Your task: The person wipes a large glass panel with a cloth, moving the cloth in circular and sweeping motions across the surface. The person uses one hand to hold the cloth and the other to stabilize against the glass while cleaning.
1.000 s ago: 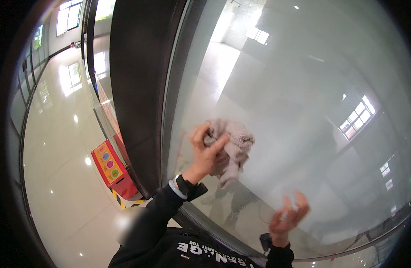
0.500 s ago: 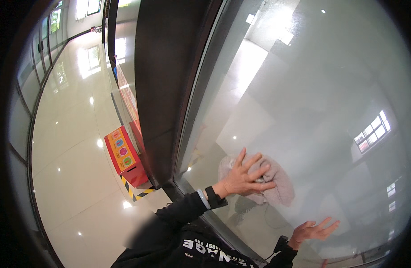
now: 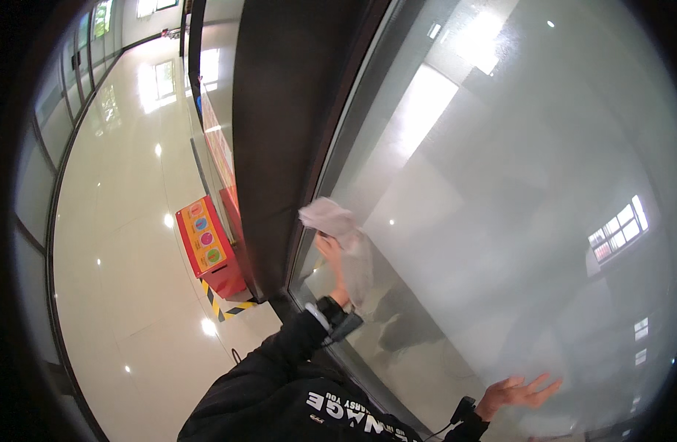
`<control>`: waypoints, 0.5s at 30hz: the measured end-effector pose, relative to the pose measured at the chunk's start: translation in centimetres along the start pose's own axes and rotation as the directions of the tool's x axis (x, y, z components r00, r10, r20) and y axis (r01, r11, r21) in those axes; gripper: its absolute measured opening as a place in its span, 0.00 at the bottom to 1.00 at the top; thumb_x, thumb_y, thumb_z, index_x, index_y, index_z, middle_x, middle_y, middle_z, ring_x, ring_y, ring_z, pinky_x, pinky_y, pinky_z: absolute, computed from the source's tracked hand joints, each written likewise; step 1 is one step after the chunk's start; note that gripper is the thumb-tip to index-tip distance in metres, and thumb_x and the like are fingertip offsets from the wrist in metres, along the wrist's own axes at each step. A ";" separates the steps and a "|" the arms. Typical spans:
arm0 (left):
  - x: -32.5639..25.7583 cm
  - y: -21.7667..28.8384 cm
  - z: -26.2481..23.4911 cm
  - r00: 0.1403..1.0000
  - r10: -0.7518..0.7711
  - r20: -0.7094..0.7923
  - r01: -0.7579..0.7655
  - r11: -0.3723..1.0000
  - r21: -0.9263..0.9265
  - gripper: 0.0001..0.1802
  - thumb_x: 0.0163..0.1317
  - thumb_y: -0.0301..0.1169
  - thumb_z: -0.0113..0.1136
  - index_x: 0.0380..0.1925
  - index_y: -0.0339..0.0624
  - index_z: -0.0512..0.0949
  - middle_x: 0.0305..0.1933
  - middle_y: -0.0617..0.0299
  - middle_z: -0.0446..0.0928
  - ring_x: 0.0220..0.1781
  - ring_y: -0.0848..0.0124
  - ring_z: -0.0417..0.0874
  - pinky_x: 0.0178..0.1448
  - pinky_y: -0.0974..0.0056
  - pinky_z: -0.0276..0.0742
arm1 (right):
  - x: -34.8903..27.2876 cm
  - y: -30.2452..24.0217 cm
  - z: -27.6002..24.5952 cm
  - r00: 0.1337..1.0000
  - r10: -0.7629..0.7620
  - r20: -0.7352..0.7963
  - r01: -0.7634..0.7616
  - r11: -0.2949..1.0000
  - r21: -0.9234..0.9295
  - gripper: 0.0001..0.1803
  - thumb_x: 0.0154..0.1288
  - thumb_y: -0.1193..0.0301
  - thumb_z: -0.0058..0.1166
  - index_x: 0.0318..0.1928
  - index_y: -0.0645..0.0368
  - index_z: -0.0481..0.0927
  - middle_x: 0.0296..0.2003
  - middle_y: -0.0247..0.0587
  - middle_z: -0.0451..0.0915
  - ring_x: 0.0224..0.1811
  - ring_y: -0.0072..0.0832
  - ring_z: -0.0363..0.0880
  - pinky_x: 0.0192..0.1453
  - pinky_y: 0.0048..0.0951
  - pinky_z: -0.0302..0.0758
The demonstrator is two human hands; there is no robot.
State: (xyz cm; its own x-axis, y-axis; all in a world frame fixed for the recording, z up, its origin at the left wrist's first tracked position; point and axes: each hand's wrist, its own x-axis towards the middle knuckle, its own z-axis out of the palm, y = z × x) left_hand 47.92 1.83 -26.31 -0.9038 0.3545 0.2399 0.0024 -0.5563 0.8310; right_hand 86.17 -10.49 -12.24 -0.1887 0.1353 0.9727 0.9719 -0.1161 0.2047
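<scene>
The person stands close against a large pane of frosted-looking glass (image 3: 515, 221) set beside a dark brown frame panel (image 3: 279, 132). The left hand (image 3: 332, 259) is raised high on a nearly straight arm, the black jacket sleeve (image 3: 279, 353) running up from the lower edge and a dark wrist strap (image 3: 337, 318) showing at the cuff. That hand grips a crumpled pale pinkish-white cloth (image 3: 337, 225); the cloth bunches above the fingers and hangs down along the palm side, pressed to the glass right by the pane's left edge, next to the dark frame. The fingers are folded round the cloth, so they are mostly hidden by it.

The right hand (image 3: 516, 392) is low, near the bottom of the view, well apart from the cloth. It is empty and unclenched, fingers spread and pointing off to the right, the palm turned toward the pane; whether it actually touches the glass I cannot tell. A dark band sits at that wrist too.

Off to the left, on the shiny pale tiled floor (image 3: 125, 243), stands a red box-shaped stand with coloured round marks on an orange top (image 3: 206, 239), with yellow-and-black striped tape (image 3: 228, 308) at its foot.
</scene>
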 end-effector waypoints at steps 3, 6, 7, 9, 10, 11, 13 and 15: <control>-2.2 5.4 1.4 0.918 0.295 0.265 -0.337 0.932 0.130 0.27 0.65 0.40 0.56 0.59 0.38 0.66 0.68 0.44 0.58 0.66 0.43 0.60 0.68 0.44 0.57 | 0.3 0.0 -0.1 0.994 -0.070 -0.084 0.062 0.993 -0.102 0.28 0.69 0.67 0.34 0.69 0.56 0.63 0.69 0.54 0.60 0.69 0.49 0.61 0.65 0.42 0.58; 2.8 10.9 4.5 0.527 0.660 0.536 -0.822 0.557 0.121 0.34 0.61 0.63 0.49 0.56 0.52 0.78 0.69 0.50 0.61 0.70 0.47 0.60 0.71 0.44 0.58 | 0.5 0.2 -0.3 0.993 -0.091 -0.075 0.079 0.987 -0.140 0.27 0.70 0.67 0.34 0.69 0.56 0.63 0.69 0.54 0.60 0.69 0.49 0.61 0.65 0.42 0.59; 5.3 12.1 5.6 0.421 0.730 0.539 -0.883 0.467 0.057 0.34 0.56 0.63 0.54 0.57 0.56 0.77 0.69 0.52 0.62 0.69 0.47 0.61 0.71 0.44 0.58 | 0.6 0.2 -0.3 0.994 -0.089 -0.069 0.080 0.988 -0.135 0.27 0.70 0.66 0.33 0.69 0.56 0.63 0.69 0.54 0.60 0.69 0.49 0.61 0.65 0.43 0.59; 9.2 13.0 6.2 0.489 0.690 0.534 -0.866 0.458 0.201 0.38 0.40 0.47 0.70 0.57 0.58 0.77 0.68 0.52 0.62 0.67 0.47 0.63 0.69 0.47 0.62 | 0.5 0.3 -0.5 0.998 -0.045 -0.041 0.040 0.992 -0.116 0.27 0.72 0.66 0.32 0.69 0.56 0.63 0.69 0.55 0.60 0.69 0.50 0.61 0.65 0.44 0.60; 10.8 12.8 6.4 0.585 0.675 0.450 -0.810 0.518 0.275 0.40 0.39 0.37 0.71 0.60 0.55 0.74 0.67 0.49 0.61 0.67 0.47 0.62 0.67 0.49 0.62 | 0.5 0.3 -0.5 0.996 -0.077 -0.055 0.071 0.991 -0.114 0.27 0.72 0.65 0.32 0.69 0.56 0.63 0.69 0.56 0.59 0.69 0.50 0.61 0.65 0.46 0.60; 11.9 12.0 6.0 0.700 0.609 0.373 -0.714 0.600 0.360 0.39 0.44 0.31 0.68 0.62 0.53 0.72 0.67 0.44 0.60 0.67 0.46 0.60 0.68 0.50 0.61 | 0.6 0.2 -0.6 0.997 -0.070 -0.045 0.065 0.993 -0.096 0.26 0.73 0.64 0.31 0.69 0.56 0.62 0.69 0.56 0.59 0.68 0.51 0.61 0.65 0.47 0.60; 13.4 9.9 4.6 0.799 0.558 0.225 -0.586 0.638 0.500 0.28 0.61 0.31 0.61 0.62 0.39 0.68 0.65 0.38 0.58 0.65 0.45 0.59 0.69 0.49 0.58 | 0.7 0.1 -0.7 0.998 -0.062 -0.030 0.059 0.995 -0.081 0.26 0.74 0.63 0.31 0.69 0.57 0.62 0.69 0.58 0.58 0.68 0.53 0.61 0.65 0.50 0.60; 12.1 7.4 4.1 0.989 0.109 -0.102 -0.113 0.993 -0.044 0.33 0.64 0.36 0.60 0.62 0.30 0.60 0.60 0.45 0.61 0.64 0.57 0.63 0.67 0.58 0.60 | 0.8 -0.1 -0.8 0.998 -0.064 -0.020 0.063 0.996 -0.068 0.26 0.75 0.63 0.31 0.69 0.58 0.61 0.69 0.59 0.57 0.68 0.55 0.61 0.66 0.52 0.60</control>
State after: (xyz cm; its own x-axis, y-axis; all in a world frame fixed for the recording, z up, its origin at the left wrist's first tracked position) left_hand 38.76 5.05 -15.21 -0.9370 0.2137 0.2763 0.0860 -0.6257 0.7753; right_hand 85.82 -11.15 -11.37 -0.2535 0.1224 0.9596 0.9464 -0.1738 0.2722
